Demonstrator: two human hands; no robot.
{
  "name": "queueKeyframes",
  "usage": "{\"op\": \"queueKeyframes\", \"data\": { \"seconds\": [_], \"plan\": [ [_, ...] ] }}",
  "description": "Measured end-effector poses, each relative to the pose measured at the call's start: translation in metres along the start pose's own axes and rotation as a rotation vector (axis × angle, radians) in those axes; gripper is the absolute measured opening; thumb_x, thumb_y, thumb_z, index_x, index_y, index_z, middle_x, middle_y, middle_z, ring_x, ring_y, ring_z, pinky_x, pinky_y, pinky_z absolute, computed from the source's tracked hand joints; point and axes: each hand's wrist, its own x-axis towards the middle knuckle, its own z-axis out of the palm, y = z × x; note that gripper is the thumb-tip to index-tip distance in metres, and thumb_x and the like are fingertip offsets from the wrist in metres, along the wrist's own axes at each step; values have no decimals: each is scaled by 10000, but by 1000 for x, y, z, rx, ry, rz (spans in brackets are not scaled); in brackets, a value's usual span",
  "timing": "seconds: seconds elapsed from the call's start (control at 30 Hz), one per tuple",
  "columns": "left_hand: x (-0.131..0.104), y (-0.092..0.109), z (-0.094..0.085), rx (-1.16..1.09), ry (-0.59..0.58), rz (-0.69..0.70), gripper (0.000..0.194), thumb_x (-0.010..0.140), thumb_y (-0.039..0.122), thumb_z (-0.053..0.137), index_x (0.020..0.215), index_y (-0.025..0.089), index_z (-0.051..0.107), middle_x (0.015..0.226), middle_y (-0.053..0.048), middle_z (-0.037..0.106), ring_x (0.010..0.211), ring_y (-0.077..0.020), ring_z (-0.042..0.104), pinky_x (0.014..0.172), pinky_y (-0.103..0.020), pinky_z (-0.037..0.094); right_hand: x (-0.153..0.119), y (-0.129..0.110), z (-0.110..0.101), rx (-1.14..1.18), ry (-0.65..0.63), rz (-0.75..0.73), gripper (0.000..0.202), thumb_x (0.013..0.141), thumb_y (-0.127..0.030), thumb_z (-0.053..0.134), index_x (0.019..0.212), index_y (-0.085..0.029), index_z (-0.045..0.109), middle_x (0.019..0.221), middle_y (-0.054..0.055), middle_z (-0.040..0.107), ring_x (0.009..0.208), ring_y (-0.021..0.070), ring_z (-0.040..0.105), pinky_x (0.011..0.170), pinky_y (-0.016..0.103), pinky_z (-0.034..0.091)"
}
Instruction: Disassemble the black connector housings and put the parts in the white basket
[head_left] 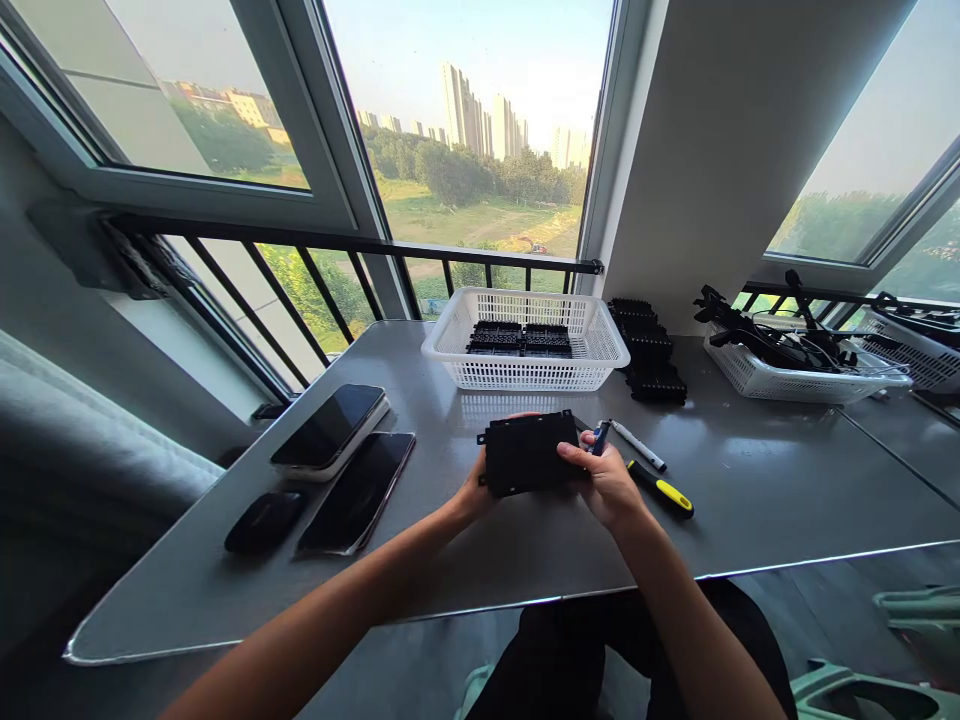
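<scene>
A flat black part (531, 455) with small tabs on its edges is held up above the grey table, in front of the white basket. My left hand (474, 488) grips its left side, with the fingers mostly hidden behind it. My right hand (606, 480) holds the right side, thumb on its face. A small dark blue tool (600, 437) sticks up from the fingers of the same hand. Just right of that hand lie a white marker pen (638, 446) and a yellow and black tool (672, 496).
The white basket (525, 376) holds black parts. Stacked black parts (651, 350) stand beside it. Another basket (814, 385) with black pieces and wires is at the right. Two phones (330, 428) (358, 492) and a black case (264, 522) lie on the table (180, 590) at the left.
</scene>
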Motion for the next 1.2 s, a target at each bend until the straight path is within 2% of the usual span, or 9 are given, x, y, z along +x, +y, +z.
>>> {"op": "queueKeyframes", "data": {
  "seconds": [0.07,0.17,0.27,0.43,0.6,0.83,0.97,1.07,1.2],
  "plan": [
    [4,-2,-1,-7,-18,-3,252,674,332,721,877,187,682,897,-44,718,888,-259,658,834,-410,541,1,-5,-2,32,47,-63,566,473,-199,881,748,-235,388,607,-101,530,538,105,557,476,200,424],
    [9,-1,-2,-114,1,-146,276,698,313,704,931,172,664,738,-9,681,693,-180,643,675,-333,552,5,-12,-8,42,94,-167,549,478,-205,874,741,-236,394,607,-106,488,557,102,550,516,216,454],
    [9,3,-2,-303,-5,-268,344,746,312,622,1059,172,628,795,-25,680,699,-169,647,645,-328,562,9,-16,-15,17,142,-236,536,491,-217,866,748,-240,397,620,-105,471,582,103,548,545,222,469],
    [5,6,-2,-319,-73,-220,411,739,271,588,1139,180,596,895,-51,696,810,-201,670,714,-357,576,17,-15,-20,-8,201,-328,514,500,-220,858,741,-239,405,663,-101,455,611,83,500,600,208,453],
    [4,5,-2,-274,-120,-196,455,772,315,576,1201,169,540,963,-71,709,869,-221,680,743,-343,563,18,-12,-17,-59,235,-449,486,506,-212,855,732,-233,425,724,-84,448,681,80,462,715,206,425],
    [5,7,3,-147,-31,-203,454,781,407,649,1126,154,498,820,-43,713,708,-202,686,630,-300,554,9,-4,-8,-320,202,-586,401,620,-277,794,745,-235,415,747,-59,464,674,105,447,703,250,410],
    [5,9,4,-129,-19,-168,426,793,402,636,1109,145,515,825,-44,716,716,-198,687,621,-279,543,7,-3,-7,-414,211,-632,391,651,-314,768,749,-234,399,746,-57,450,665,107,428,687,255,400],
    [3,12,3,-149,-80,-170,480,769,357,668,1162,138,502,887,-66,725,773,-221,695,668,-311,553,9,-5,-9,-448,225,-659,399,665,-361,751,754,-230,385,748,-57,448,662,105,431,683,259,400],
    [3,13,3,-142,-155,-192,556,743,313,718,1219,134,490,921,-89,736,869,-239,698,829,-368,535,11,-8,-13,-548,282,-732,341,732,-400,694,776,-221,407,768,-40,471,697,121,461,718,279,410]
  ]
}}
